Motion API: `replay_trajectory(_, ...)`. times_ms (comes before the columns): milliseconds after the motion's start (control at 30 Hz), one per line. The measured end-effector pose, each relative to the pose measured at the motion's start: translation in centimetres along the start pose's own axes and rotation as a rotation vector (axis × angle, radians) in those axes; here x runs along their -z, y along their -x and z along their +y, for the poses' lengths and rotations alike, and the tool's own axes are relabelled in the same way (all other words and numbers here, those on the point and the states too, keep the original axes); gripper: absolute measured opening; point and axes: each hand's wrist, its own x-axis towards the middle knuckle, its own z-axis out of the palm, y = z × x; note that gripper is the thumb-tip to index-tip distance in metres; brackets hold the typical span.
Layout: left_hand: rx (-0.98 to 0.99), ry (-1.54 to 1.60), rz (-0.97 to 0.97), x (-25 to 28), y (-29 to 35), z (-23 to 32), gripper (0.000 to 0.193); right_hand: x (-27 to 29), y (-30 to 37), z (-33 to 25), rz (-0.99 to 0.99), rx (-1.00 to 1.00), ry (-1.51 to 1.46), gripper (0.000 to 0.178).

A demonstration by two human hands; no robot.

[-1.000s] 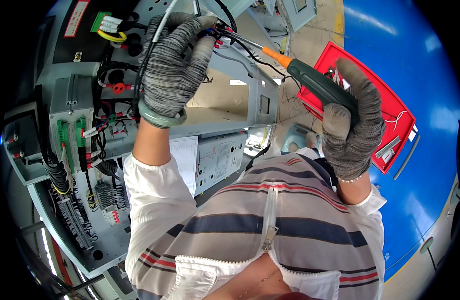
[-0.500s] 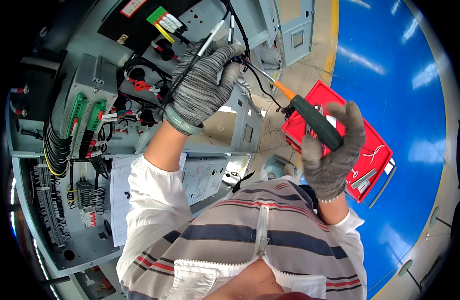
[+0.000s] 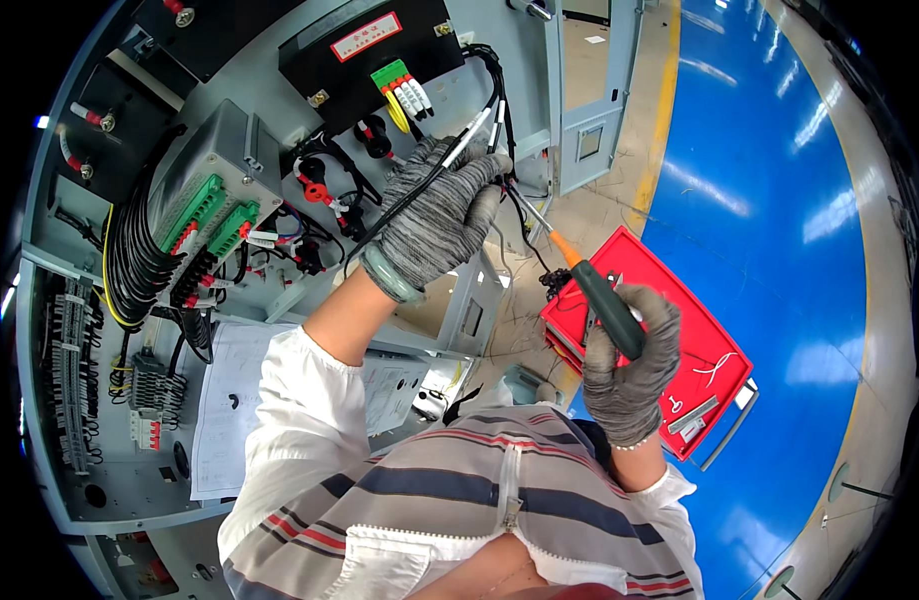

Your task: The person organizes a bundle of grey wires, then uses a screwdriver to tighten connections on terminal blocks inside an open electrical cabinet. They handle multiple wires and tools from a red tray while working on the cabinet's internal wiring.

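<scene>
My left hand (image 3: 429,220), in a grey knitted glove, has its fingers closed around a small dark piece at the fingertips that I cannot make out. Black wires (image 3: 419,188) with white sleeves run across its back to the fingers. In my right hand (image 3: 631,372), also gloved, is a screwdriver (image 3: 609,308) with a dark green handle and orange neck. Thumb and fingers close on the handle's butt end. The metal shaft points up and left, its tip at the left fingertips. Just above the left hand is a green terminal plug (image 3: 401,85) with white-sleeved wires.
A grey metal cabinet (image 3: 509,60) surrounds the left hand, with a grey module (image 3: 219,160) and bundled black wires (image 3: 129,270). Paper drawings (image 3: 229,400) lie below. A red tray (image 3: 714,335) with tools and scraps stands beyond the right hand, on blue floor (image 3: 779,240).
The view has shifted, so the cabinet parts sit lower and farther right. My right hand's fingers have drawn in around the screwdriver handle. The tip stays at the left fingertips.
</scene>
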Motion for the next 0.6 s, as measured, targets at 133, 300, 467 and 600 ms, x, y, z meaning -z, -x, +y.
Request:
replay_trajectory(133, 0.025, 0.002, -0.014, -0.2, 0.1, 0.1, 0.026, -0.1, 0.3, 0.2, -0.051, 0.023, 0.026, 0.029)
replay_trajectory(300, 0.04, -0.013, 0.011, -0.4, 0.5, 0.0, 0.028, 0.0, 0.1, -0.1, -0.079, -0.117, -0.026, 0.028)
replay_trajectory(467, 0.083, 0.166, 0.207, -1.3, 3.1, 0.1, 0.037, 0.9, -1.0, 0.5, -0.164, 0.003, 0.06, 0.03)
replay_trajectory(600, 0.482, 0.741, 0.382, -4.5, 7.1, 0.6, 0.037, 1.9, -3.0, -0.1, -0.446, -0.023, 0.173, 0.033)
